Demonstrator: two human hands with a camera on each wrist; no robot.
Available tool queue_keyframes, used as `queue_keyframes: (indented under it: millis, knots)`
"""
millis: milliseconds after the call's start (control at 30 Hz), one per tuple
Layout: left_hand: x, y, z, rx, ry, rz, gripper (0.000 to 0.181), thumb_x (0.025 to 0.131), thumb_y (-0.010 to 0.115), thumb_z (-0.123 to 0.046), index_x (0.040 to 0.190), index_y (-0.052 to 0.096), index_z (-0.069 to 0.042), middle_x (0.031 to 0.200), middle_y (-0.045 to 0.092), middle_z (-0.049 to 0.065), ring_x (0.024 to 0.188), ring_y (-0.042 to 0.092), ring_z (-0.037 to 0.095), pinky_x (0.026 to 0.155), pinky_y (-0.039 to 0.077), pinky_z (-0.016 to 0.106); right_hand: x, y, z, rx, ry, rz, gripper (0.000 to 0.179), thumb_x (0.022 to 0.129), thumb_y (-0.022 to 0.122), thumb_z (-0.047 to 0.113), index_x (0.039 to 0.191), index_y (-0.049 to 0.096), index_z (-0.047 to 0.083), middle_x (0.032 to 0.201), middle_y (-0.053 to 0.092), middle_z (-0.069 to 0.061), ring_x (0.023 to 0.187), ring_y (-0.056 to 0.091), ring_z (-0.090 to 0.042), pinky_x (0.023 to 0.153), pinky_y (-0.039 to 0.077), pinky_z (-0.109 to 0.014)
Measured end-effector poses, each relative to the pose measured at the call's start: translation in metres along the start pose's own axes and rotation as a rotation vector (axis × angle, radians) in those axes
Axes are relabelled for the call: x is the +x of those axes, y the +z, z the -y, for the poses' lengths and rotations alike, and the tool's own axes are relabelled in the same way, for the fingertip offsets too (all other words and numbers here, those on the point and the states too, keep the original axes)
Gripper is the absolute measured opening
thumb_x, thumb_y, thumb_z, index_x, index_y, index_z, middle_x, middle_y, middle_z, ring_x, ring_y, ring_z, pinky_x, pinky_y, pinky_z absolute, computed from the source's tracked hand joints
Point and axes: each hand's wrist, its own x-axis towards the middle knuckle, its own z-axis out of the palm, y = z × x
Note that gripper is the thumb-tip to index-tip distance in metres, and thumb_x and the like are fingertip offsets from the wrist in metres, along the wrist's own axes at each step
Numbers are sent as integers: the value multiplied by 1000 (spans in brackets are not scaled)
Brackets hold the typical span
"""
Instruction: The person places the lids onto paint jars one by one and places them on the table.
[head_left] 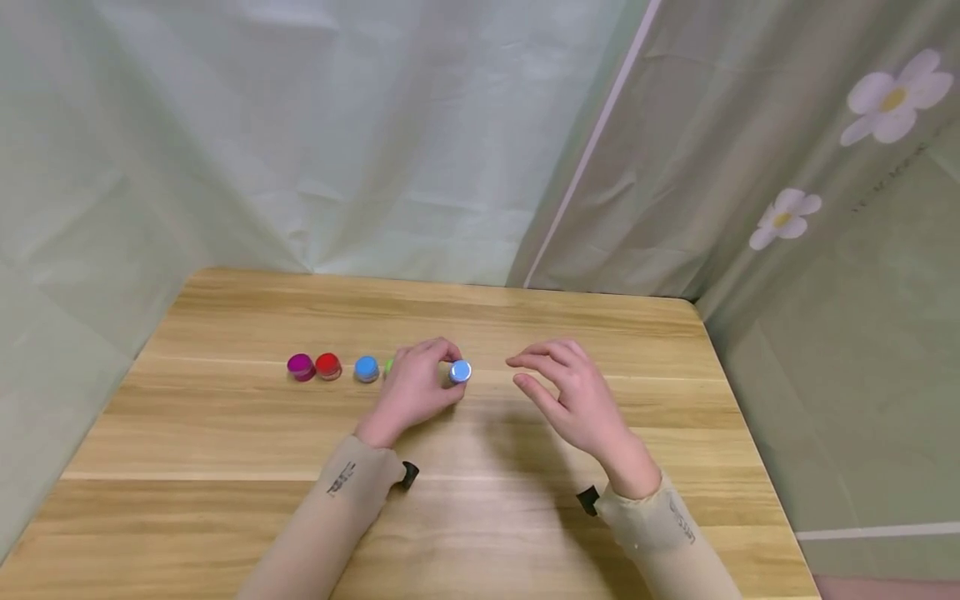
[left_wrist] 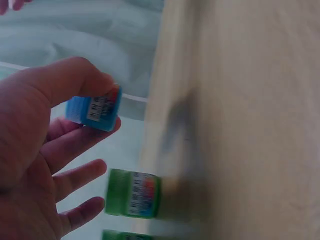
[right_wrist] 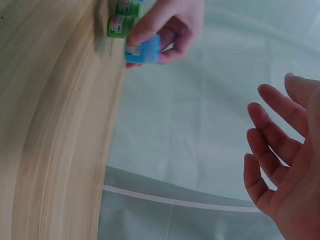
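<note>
My left hand (head_left: 415, 385) pinches a small blue-lidded jar (head_left: 461, 372) between thumb and fingers. In the left wrist view this blue jar (left_wrist: 102, 109) shows a printed label and appears held just above the table. Close by that hand stands a green jar (left_wrist: 134, 193), and part of a second green one (left_wrist: 127, 235) shows at the bottom edge. From the head, only a sliver of green (head_left: 388, 367) shows behind the left hand. My right hand (head_left: 576, 398) hovers to the right, fingers loosely bent and holding nothing; the right wrist view also shows its fingers (right_wrist: 272, 145) apart from any jar.
Left of the left hand, a purple jar (head_left: 302, 367), a red jar (head_left: 328, 366) and another blue jar (head_left: 367, 368) stand in a row on the wooden table (head_left: 225, 433). A pale curtain (head_left: 420, 150) hangs behind the table's back edge.
</note>
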Motion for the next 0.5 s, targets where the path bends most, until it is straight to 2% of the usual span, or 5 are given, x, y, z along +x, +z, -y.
queue_keyframes:
  millis: [167, 333, 500]
  knots:
    - [2, 8, 10, 98, -7, 0, 34, 86, 90, -29, 110, 73, -11, 124, 73, 11, 149, 42, 44, 119, 31, 64, -1, 2, -1, -12, -6, 24, 21, 104, 73, 21, 123, 79, 15, 124, 72, -1, 120, 61, -27, 103, 49, -45]
    - [2, 13, 16, 126, -36, -15, 30, 90, 87, -27, 111, 75, -10, 134, 64, 16, 154, 29, 48, 122, 23, 66, -2, 3, -1, -19, -12, 48, 21, 104, 72, 21, 123, 79, 15, 126, 71, -2, 121, 61, -27, 104, 49, -45]
    - [1, 14, 16, 126, -56, -19, 32, 91, 87, -28, 114, 76, -9, 138, 61, 19, 155, 25, 47, 123, 21, 66, -2, 3, -1, -21, -18, 53, 20, 104, 73, 20, 122, 79, 15, 126, 71, -2, 121, 62, -26, 102, 51, -45]
